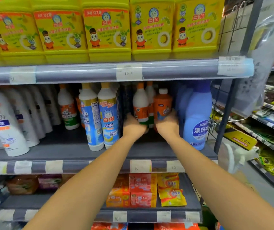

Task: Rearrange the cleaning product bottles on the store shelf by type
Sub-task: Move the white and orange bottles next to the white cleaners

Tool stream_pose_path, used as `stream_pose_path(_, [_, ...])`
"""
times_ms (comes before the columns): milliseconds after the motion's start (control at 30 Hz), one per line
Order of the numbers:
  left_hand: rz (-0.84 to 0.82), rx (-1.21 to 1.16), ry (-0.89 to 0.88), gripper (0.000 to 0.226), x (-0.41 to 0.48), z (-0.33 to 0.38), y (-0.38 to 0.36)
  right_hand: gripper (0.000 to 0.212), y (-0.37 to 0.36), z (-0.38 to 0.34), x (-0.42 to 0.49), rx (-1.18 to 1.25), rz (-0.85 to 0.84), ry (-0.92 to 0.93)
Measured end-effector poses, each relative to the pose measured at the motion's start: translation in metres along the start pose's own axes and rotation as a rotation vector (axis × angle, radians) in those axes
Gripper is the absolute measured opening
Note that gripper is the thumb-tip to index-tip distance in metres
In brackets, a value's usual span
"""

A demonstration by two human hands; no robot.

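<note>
L grip (133, 126) is closed round the base of a white orange-capped btl (140, 103). R grip (167, 123) is closed round the orange btl (162, 105). The two btls touch and stand toward the right end of the mid shelf (66, 151), well back from its front edge.

Risks, as I judge them:
- Both holds are low, so the tall btls could tip on lifting.
- My R forearm is just beside the blue bleach btl (197, 113) near the front edge. A nudge could send it off.
- My L wrist is near the blue-label btls (108, 117).

Counts:
- white orange-capped: 3 in view, incl. 1 behind
- orange: 1 for sure
- blue-label: 2
- bleach: 1 clear, more behind but can't count them
- yellow jugs (151, 27) above: 5 clear
</note>
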State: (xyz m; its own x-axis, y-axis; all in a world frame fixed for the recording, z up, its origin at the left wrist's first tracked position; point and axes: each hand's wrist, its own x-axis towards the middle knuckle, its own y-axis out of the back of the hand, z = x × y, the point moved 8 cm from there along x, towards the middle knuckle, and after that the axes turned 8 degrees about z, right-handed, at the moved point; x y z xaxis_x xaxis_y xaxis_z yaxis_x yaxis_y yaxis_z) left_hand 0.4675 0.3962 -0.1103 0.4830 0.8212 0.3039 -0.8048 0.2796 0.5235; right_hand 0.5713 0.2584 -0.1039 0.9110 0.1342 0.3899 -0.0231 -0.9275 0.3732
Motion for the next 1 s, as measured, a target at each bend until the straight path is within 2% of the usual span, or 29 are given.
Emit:
stream_pose_path(67, [0.001,-0.021,0.042,0.079,0.014,-0.005,-0.007,0.062,-0.009,0.003,0.008,-0.02,0.044,-0.015])
stream_pose_path(133, [0.017,-0.04,0.042,0.076,0.024,-0.009,-0.013,0.065,-0.017,0.007,0.015,-0.036,0.082,-0.017])
stream_pose_path(300, [0.0,-0.161,0.015,0.056,0.035,-0.012,-0.031,0.059,-0.031,0.025,0.024,-0.012,0.106,-0.131])
stream_pose_path(433, [0.018,-0.248,0.044,0.059,0.037,-0.011,-0.037,0.058,-0.039,0.035,0.028,0.01,0.092,-0.165])
stream_pose_path(633, [0.04,-0.278,0.052,0.068,0.037,-0.008,-0.038,0.057,-0.042,0.037,0.032,0.06,0.077,-0.134])
stream_pose_path(867, [0.02,-0.23,0.012,0.055,0.026,0.0,-0.019,0.06,-0.036,0.029,0.02,0.112,-0.018,-0.117])
stream_pose_path(1000, [0.006,-0.22,-0.008,0.052,0.011,0.006,0.004,0.054,-0.019,0.015,0.0,0.114,-0.067,-0.02])
